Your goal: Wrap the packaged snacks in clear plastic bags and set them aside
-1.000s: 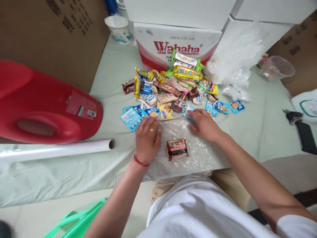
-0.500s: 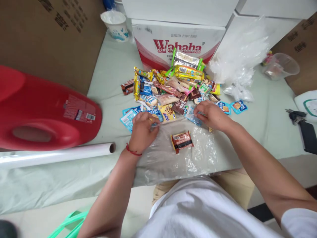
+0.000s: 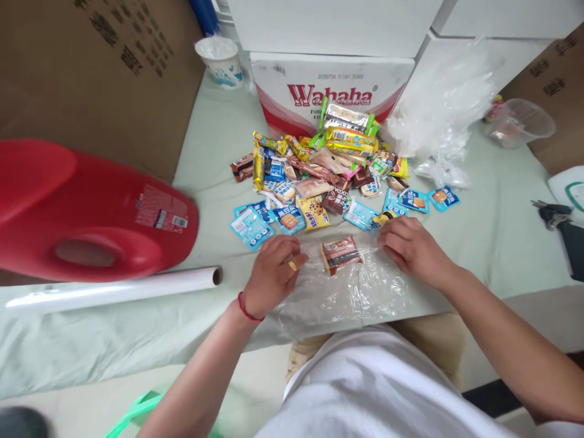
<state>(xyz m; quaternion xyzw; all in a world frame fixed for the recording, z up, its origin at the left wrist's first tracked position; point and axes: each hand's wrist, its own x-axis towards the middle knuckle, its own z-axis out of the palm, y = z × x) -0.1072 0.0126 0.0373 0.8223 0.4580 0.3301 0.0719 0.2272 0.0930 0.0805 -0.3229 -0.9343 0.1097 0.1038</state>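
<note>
A clear plastic sheet (image 3: 337, 298) lies at the table's front edge. My left hand (image 3: 276, 267), with a ring and a red wrist string, pinches its upper left edge. On the other side, my right hand (image 3: 410, 246) has its fingers closed on the sheet's upper right edge. Between the hands, a brown wrapped snack (image 3: 341, 253) lies at the sheet, some film seeming to pass over it. Just beyond are blue packets (image 3: 252, 228), a yellow cookie packet (image 3: 312, 212) and a heap of wrapped snacks (image 3: 319, 167).
A red jug (image 3: 114, 213) and a white roll (image 3: 114, 288) are at the left. Behind the heap stands a Wahaha box (image 3: 283, 91), with a paper cup (image 3: 221, 64) to its left. Crumpled plastic bags (image 3: 438, 115), a clear tub (image 3: 520, 125) and keys (image 3: 550, 213) are on the right.
Both hands have moved back towards my body, off the snack packets, drawing the sheet's upper edge with them. The blue packets near them are now more fully uncovered.
</note>
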